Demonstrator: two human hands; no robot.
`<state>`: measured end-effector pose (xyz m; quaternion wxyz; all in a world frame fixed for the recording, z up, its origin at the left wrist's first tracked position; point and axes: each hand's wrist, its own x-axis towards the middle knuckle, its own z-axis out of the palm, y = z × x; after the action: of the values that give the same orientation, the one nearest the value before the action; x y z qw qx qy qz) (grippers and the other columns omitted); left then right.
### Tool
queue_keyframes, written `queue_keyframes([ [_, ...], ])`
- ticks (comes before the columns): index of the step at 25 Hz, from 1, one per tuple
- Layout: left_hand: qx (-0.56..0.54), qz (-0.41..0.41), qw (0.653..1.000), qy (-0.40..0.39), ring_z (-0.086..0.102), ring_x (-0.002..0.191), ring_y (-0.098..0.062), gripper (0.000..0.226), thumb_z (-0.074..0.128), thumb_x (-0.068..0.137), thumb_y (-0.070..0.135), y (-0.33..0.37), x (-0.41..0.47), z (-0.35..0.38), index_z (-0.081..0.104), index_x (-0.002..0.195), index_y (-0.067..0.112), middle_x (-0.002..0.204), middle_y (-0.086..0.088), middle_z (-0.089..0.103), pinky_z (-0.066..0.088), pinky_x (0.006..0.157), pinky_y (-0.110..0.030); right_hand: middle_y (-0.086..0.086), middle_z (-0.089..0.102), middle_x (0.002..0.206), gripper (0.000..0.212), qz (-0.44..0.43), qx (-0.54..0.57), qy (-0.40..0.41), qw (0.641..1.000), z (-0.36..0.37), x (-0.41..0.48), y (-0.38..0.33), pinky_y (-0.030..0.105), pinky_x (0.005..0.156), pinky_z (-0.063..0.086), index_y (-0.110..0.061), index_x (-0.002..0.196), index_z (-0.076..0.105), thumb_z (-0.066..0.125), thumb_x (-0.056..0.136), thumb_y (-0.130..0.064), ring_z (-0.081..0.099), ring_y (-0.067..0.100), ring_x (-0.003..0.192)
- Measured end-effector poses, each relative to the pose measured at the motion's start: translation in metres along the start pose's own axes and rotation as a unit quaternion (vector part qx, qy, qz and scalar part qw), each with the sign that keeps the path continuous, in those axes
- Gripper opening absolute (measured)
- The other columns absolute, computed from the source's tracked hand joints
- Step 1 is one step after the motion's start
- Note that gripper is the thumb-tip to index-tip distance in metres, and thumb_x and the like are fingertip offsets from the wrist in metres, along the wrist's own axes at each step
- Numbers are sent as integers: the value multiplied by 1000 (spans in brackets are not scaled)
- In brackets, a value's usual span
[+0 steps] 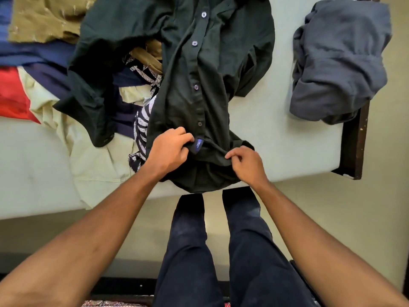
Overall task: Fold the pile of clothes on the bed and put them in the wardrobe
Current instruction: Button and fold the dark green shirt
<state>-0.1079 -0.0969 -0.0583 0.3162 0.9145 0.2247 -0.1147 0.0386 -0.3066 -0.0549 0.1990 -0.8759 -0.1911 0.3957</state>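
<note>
A dark green button-up shirt (199,69) lies lengthwise on the bed (287,140), its collar end at the near edge. My left hand (169,149) grips the collar beside a small blue label (197,146). My right hand (247,162) pinches the collar fabric on the other side. One sleeve trails to the left over the pile of clothes (73,89). The wardrobe is out of view.
The pile on the left holds a cream garment (88,156), a navy piece (44,56), a red piece (11,94), an olive cloth (48,16) and a black-and-white patterned piece (141,122). A grey garment (338,60) lies at the bed's right corner. My legs stand against the bed's edge.
</note>
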Motion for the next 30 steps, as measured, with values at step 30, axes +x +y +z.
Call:
queue_keyframes([
  [30, 62, -279, 958, 25, 60, 98, -40, 41, 62, 81, 33, 24, 19, -2, 47, 115, 15, 107, -14, 63, 44, 77, -47, -14, 29, 53, 36, 79, 236, 132, 959, -40, 7, -13, 30, 54, 24, -23, 60, 29, 59, 80, -20, 27, 7, 55],
])
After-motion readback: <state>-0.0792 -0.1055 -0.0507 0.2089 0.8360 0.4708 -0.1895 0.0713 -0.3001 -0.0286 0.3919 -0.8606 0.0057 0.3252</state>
